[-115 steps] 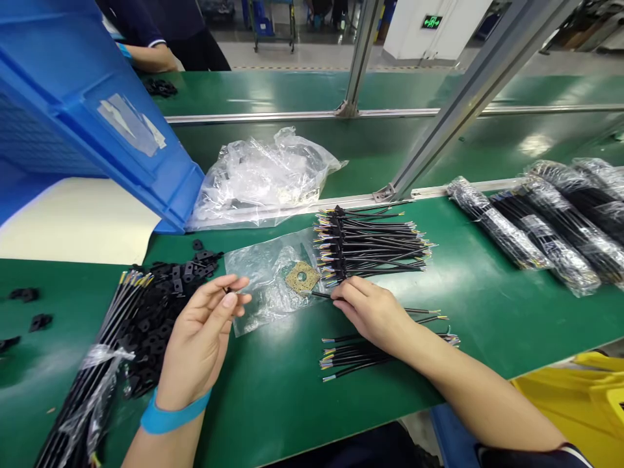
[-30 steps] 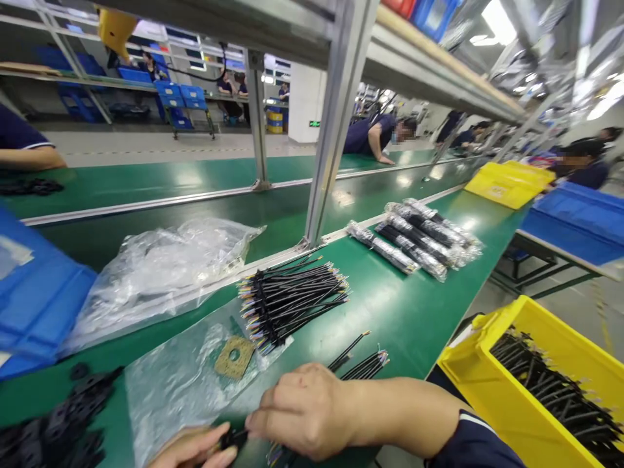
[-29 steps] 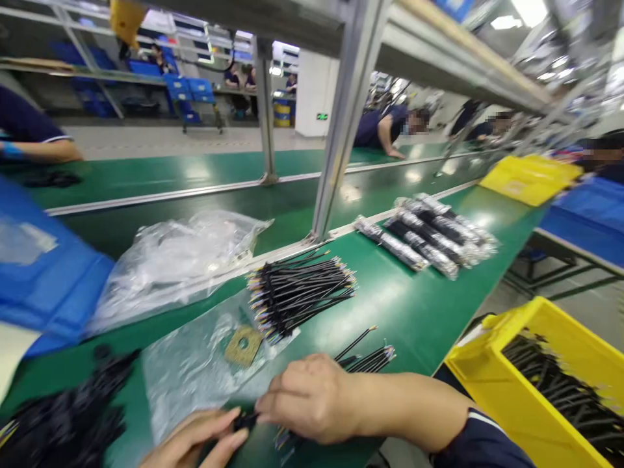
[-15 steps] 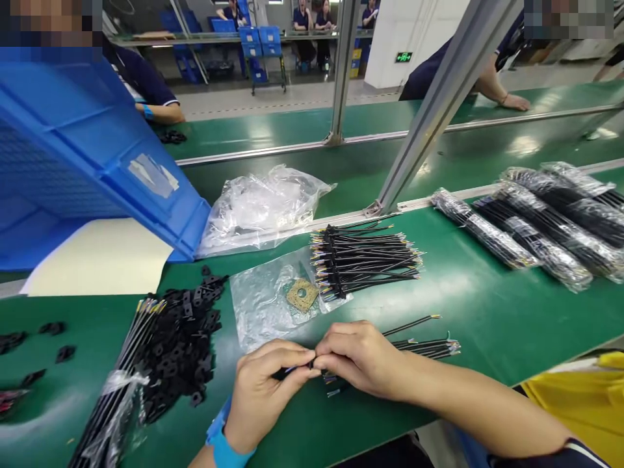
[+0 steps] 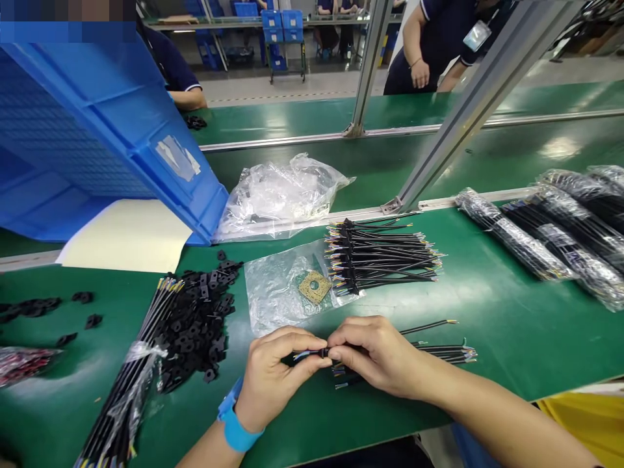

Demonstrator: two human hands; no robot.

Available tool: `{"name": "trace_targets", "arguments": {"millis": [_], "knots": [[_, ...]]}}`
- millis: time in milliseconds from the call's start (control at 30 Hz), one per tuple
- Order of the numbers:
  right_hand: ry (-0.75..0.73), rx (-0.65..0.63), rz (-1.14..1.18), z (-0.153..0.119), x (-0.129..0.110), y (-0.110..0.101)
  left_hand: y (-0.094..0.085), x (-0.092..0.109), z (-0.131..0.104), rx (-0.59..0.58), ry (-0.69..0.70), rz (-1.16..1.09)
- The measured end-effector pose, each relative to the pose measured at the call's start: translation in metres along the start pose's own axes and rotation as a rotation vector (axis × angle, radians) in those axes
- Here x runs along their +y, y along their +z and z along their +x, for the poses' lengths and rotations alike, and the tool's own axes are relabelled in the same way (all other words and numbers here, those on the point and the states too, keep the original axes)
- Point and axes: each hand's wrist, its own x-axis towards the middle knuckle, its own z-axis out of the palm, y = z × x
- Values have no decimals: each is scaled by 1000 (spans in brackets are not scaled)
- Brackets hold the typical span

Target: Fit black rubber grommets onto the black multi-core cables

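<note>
Left hand (image 5: 273, 377) and right hand (image 5: 375, 354) pinch same black cable (image 5: 429, 325) over near edge of green table (image 5: 511, 325). Loose black clips (image 5: 199, 322) pile left; finished cable stack (image 5: 385, 257) far.

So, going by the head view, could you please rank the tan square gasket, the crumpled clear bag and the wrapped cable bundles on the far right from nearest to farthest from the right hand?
1. Tan square gasket: just beyond the right hand, slightly left, on a flat plastic sheet.
2. Crumpled clear bag: farther back and left, by the blue bin.
3. Wrapped cable bundles: far right.
</note>
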Motion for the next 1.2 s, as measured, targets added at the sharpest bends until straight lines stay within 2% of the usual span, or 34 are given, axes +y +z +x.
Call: {"name": "trace_targets", "arguments": {"millis": [167,533,700,800,1067,1200], "knots": [[-38,33,-68,-2,-1,-4,-2,-8,-4,32,-132,-88],[-199,169,-370,-2,1,-23,-10,-23,-7,130,-85,-67],[-216,383,-696,-6,17,-51,-10,-31,-10,184,-99,-75],[-208,479,-789,-4,26,-67,-11,-35,-11,200,-122,-68],[-202,462,-759,-6,31,-71,-13,-45,-14,230,-97,-19],[-208,428,-861,4,46,-72,-14,-47,-12,232,-53,18]]}}
